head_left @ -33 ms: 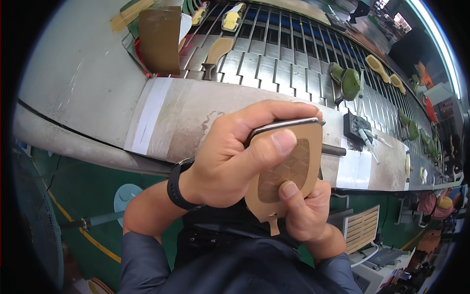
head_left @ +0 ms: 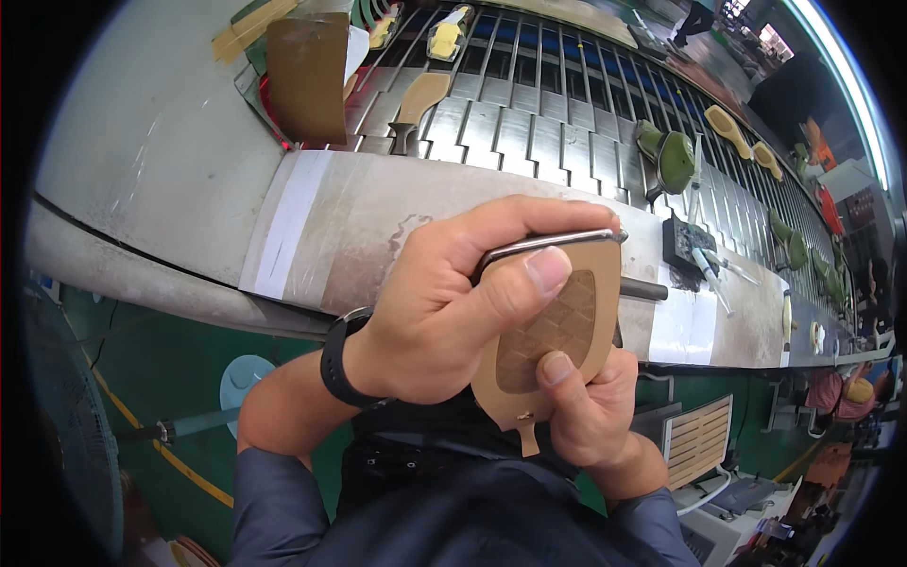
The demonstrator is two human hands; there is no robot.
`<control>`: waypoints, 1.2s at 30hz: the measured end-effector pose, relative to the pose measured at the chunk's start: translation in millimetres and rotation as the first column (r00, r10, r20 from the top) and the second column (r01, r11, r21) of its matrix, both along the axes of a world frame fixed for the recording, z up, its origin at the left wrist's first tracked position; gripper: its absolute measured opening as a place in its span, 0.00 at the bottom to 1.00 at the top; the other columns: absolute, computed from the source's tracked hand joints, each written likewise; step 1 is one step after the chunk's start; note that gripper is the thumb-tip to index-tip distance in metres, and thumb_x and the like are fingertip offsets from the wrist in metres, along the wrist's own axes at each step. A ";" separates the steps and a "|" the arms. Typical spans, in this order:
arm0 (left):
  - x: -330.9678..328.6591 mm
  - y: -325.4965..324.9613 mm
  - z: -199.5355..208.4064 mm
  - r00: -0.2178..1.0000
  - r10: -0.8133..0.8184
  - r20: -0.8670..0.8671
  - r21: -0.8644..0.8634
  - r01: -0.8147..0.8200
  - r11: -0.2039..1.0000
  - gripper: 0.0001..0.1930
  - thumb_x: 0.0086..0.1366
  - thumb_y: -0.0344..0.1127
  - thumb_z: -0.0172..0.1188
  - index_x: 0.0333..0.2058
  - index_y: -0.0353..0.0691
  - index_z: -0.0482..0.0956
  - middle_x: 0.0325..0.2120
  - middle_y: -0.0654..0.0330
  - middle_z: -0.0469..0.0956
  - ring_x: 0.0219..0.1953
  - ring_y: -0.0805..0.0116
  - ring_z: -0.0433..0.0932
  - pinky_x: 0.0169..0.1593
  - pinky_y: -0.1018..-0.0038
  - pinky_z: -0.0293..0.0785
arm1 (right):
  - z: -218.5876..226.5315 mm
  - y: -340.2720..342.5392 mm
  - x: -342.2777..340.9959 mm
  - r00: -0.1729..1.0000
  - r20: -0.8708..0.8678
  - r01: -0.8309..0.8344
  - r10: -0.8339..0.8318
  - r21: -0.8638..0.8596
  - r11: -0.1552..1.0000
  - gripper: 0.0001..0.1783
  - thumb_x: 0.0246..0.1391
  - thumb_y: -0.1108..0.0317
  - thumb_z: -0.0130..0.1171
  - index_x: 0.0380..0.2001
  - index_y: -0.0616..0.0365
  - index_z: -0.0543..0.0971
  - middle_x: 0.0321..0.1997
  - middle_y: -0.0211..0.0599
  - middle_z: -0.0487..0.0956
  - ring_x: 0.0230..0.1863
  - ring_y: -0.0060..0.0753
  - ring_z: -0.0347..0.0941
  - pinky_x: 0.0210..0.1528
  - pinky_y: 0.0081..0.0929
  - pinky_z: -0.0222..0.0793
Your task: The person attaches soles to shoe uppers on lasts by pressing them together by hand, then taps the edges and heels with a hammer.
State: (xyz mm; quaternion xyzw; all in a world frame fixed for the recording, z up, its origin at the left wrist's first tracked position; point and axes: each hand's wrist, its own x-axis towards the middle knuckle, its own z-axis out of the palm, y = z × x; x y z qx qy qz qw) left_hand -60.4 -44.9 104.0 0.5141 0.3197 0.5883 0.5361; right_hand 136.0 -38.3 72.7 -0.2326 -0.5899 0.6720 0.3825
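Observation:
My two hands hold a tan shoe sole above the front edge of the bench. Its face is toward me, with a darker patterned inset in the middle and a narrow tail at the lower end. My left hand is wrapped round the upper left side, thumb pressed on the face. A shiny metal-like rim runs along the edge under its fingers; what lies behind the sole is hidden. From below right, my right hand grips the sole, its thumb on the inset and its other fingers mostly out of sight.
Beyond the bench runs a slatted metal conveyor carrying a tan sole with a heel and green shoes. A black block with brushes stands right of my hands. A brown board stands upright at left.

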 end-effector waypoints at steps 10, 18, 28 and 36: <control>5.3 0.1 4.4 0.995 -0.059 0.084 0.057 0.054 0.997 0.41 0.66 0.40 0.71 0.70 0.27 0.62 0.68 0.39 0.69 0.68 0.55 0.72 0.71 0.60 0.68 | 0.4 5.4 4.9 0.993 -0.114 0.007 -0.030 -0.199 0.980 0.17 0.73 0.61 0.57 0.50 0.67 0.84 0.44 0.39 0.87 0.41 0.23 0.82 0.42 0.23 0.78; 15.7 4.0 -3.1 0.986 -0.113 0.124 0.065 0.106 0.992 0.43 0.73 0.52 0.62 0.72 0.25 0.56 0.72 0.39 0.61 0.71 0.54 0.68 0.72 0.60 0.65 | -8.3 17.6 20.8 0.985 -0.174 -0.050 0.015 -0.199 0.979 0.19 0.73 0.62 0.57 0.52 0.69 0.82 0.49 0.41 0.86 0.46 0.25 0.81 0.48 0.25 0.78; 8.4 35.3 -5.0 0.999 -0.036 0.041 0.056 0.033 0.998 0.29 0.79 0.45 0.54 0.65 0.23 0.70 0.61 0.45 0.78 0.60 0.65 0.80 0.63 0.69 0.76 | -1.3 40.4 31.4 0.996 -0.089 -0.049 0.031 -0.213 0.976 0.19 0.74 0.62 0.55 0.53 0.70 0.81 0.46 0.39 0.86 0.42 0.22 0.81 0.46 0.22 0.77; -1.6 50.5 -15.9 0.996 -0.024 -0.083 0.239 0.043 0.970 0.29 0.76 0.45 0.59 0.65 0.26 0.72 0.58 0.48 0.80 0.57 0.68 0.81 0.61 0.73 0.77 | 2.5 56.1 26.8 0.997 -0.050 0.036 -0.050 -0.260 0.965 0.32 0.70 0.52 0.55 0.57 0.76 0.70 0.37 0.59 0.84 0.24 0.47 0.85 0.15 0.28 0.81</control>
